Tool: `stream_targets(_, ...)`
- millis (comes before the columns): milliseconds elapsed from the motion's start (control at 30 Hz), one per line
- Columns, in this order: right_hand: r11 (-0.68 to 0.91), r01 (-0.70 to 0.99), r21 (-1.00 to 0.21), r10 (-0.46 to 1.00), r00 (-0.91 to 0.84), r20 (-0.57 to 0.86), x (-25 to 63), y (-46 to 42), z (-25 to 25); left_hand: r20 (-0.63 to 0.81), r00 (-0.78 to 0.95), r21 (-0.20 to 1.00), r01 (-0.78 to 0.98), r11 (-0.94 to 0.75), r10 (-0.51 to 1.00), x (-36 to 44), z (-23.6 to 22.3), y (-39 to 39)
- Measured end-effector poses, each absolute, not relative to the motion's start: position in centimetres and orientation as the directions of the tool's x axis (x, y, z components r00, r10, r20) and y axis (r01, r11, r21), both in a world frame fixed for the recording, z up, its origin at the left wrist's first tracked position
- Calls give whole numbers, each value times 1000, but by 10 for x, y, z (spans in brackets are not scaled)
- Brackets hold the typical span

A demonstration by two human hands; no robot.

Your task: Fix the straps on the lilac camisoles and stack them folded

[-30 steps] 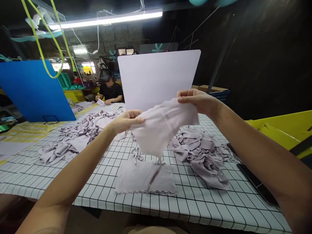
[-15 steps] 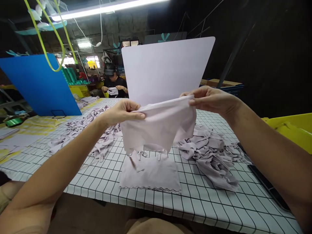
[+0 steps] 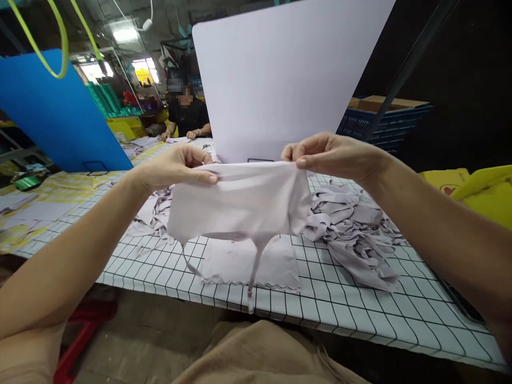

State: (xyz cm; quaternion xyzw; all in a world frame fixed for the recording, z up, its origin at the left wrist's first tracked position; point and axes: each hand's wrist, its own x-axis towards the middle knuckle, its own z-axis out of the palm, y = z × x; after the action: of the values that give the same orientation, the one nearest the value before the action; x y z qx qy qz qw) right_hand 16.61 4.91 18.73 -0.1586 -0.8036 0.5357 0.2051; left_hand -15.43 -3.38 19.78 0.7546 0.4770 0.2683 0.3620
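Note:
Stretched between my hands hangs a pale lilac camisole top (image 3: pixel 236 205), its band uppermost and its thin straps dangling down. My left hand (image 3: pixel 180 166) pinches the band near its left end, thumb in front. At the other end, the fingertips of my right hand (image 3: pixel 326 152) are closed on the same edge. Below the garment, a flat stack of similar lilac pieces (image 3: pixel 276 266) with a wavy lower edge lies on the table, partly covered from view by the hanging top and straps.
A crumpled lilac heap (image 3: pixel 352 229) lies right on the gridded tablecloth (image 3: pixel 304 314); another heap (image 3: pixel 150 216) lies left. A white board (image 3: pixel 288 80) stands behind, a blue board (image 3: pixel 60 117) at left. A co-worker (image 3: pixel 188 109) sits across the table. Yellow bags (image 3: pixel 480 186) stand at right.
The camisole has come lower and nearer, and its straps now hang free below it. The view has tilted down. The co-worker's hands have gone down to the table.

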Motion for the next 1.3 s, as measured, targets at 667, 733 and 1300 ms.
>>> stream_targets(667,166,-75,-983,393,-909,136,78,40,133,150,440,786,491,-376,886,-118,195,-14)
stream_targets(733,193,-5,-981,355,-932,75,83,43,130,153,437,779,499,-380,886,-124,199,-15)
stream_targets(1300,295,-78,-952,631,-733,255,122,37,152,48,404,830,492,-261,914,-158,198,-10)
